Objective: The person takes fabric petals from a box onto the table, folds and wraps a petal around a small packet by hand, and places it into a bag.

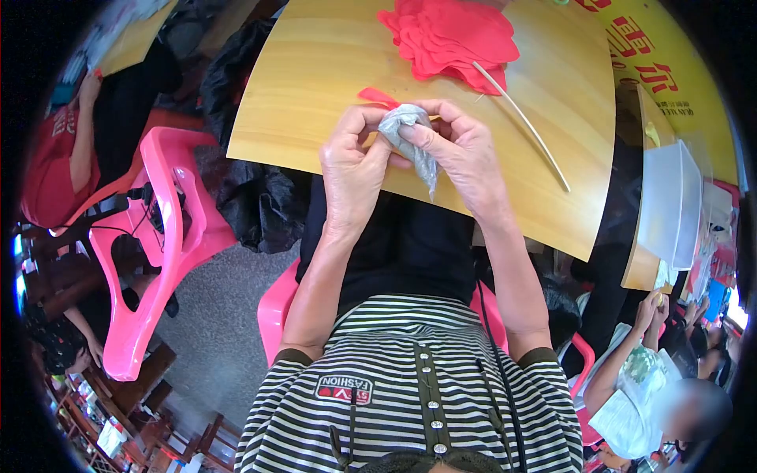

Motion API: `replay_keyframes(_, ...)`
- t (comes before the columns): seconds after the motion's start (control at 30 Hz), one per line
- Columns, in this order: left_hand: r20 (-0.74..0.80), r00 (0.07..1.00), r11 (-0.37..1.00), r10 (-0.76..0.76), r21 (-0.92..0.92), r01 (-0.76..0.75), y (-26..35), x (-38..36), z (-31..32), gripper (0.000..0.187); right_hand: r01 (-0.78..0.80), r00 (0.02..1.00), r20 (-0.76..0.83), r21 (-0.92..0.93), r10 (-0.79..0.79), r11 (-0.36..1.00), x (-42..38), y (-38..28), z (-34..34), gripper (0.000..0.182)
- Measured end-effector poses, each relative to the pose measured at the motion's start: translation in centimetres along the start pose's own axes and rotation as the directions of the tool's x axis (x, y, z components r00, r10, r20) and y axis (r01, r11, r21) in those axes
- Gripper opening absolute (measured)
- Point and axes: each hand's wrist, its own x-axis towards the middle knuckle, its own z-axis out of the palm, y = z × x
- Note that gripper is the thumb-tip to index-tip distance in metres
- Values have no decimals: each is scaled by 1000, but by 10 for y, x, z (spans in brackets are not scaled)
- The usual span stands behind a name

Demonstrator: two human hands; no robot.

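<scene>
Looking down from the head camera, the left hand (352,162) and right hand (461,150) both pinch a grey crumpled piece (412,135) above the near edge of a wooden table (331,71). Red petal cutouts (449,35) and a thin stick (524,122) lie beyond. A pink plastic chair (158,236) stands left on grey floor.
</scene>
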Motion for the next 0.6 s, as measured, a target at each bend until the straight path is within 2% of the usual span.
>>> replay_keyframes(0.13,33,996,994,84,69,-86,10,-2,-3,8,87,996,22,40,-88,995,3,9,-3,18)
replay_keyframes(0.23,-34,996,990,82,122,-77,14,-6,-5,10,99,995,-22,40,-99,994,2,10,2,15)
replay_keyframes(0.33,-105,975,954,196,249,-165,11,-8,-1,11,81,990,-108,-47,-86,996,-4,7,11,13)
replay_keyframes(0.43,-119,923,860,367,422,-288,-2,-9,0,9,165,969,-146,-216,-199,962,-8,14,16,17)
replay_keyframes(0.6,-28,862,698,507,599,-391,-12,-11,4,9,250,880,-214,-550,-424,797,-8,25,21,19)
